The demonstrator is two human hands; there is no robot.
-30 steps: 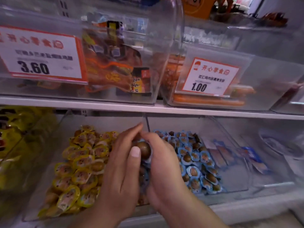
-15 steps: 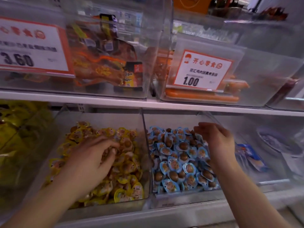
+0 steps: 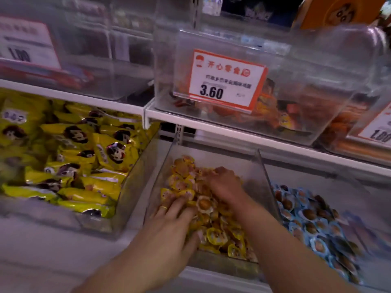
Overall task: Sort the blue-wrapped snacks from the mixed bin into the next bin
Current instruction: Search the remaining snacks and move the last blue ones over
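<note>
Store shelving fills the view: a white lower shelf [image 3: 211, 278] carries clear plastic bins side by side, and an upper shelf carries more bins with price cards.

Blue-wrapped snacks [image 3: 313, 220] lie heaped in the right-hand bin of the lower shelf, toward its front edge. Each is a small round pack with a light blue rim and a brown, egg-like centre. None is visible in either hand.

Just left of that heap, behind a clear dividing wall, the mixed bin [image 3: 261, 176] holds a pile of yellow-wrapped snacks [image 3: 215, 235] of the same round shape, with yellow rims and tan centres.

Both hands are inside the mixed bin. The left hand [image 3: 169, 229] lies palm down on the front of the pile, fingers spread and nearly straight, a ring [image 3: 163, 207] on one finger. The right hand [image 3: 224, 182] rests farther back on the pile with its fingers bent down into the snacks; whether it grips one cannot be told.

At the left end of the lower shelf, a larger bin holds yellow pouches [image 3: 84, 157] printed with a cartoon face. On the upper shelf, a price card [image 3: 222, 79] reading 3.60 stands on a bin of orange packs.
</note>
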